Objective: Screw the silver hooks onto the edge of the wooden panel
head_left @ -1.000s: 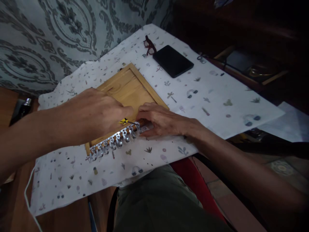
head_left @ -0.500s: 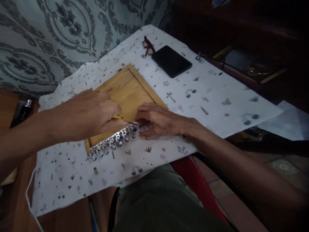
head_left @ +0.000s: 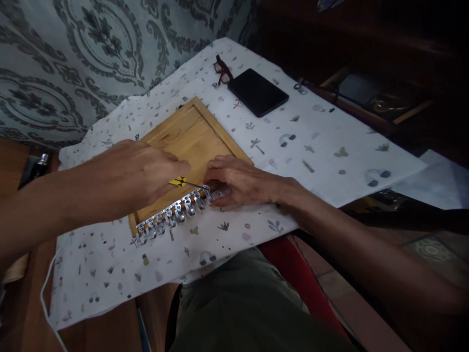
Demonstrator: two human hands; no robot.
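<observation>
My left hand (head_left: pixel 157 168) is closed around the yellow and black handle of a screwdriver (head_left: pixel 179 182). Its thin shaft reaches right to a metal hook (head_left: pixel 207 190) at the right end of a row. The fingers of my right hand (head_left: pixel 238 181) pinch that end hook or the board's edge beside it; the exact contact is hidden. Several more silver metal hooks (head_left: pixel 169 217) line the near edge of a framed wooden board (head_left: pixel 190 127), which lies flat under both hands.
A white patterned cloth (head_left: pixel 322 166) covers the table. Beyond the board lie a black tablet (head_left: pixel 258 93) and red-framed glasses (head_left: pixel 223 70). A white cord (head_left: pixel 44 298) hangs at the near left. An open drawer (head_left: pixel 366 98) stands at the right.
My left hand has shifted its grip and lifted slightly, showing more of the screwdriver's handle. My right hand stays at the end hook.
</observation>
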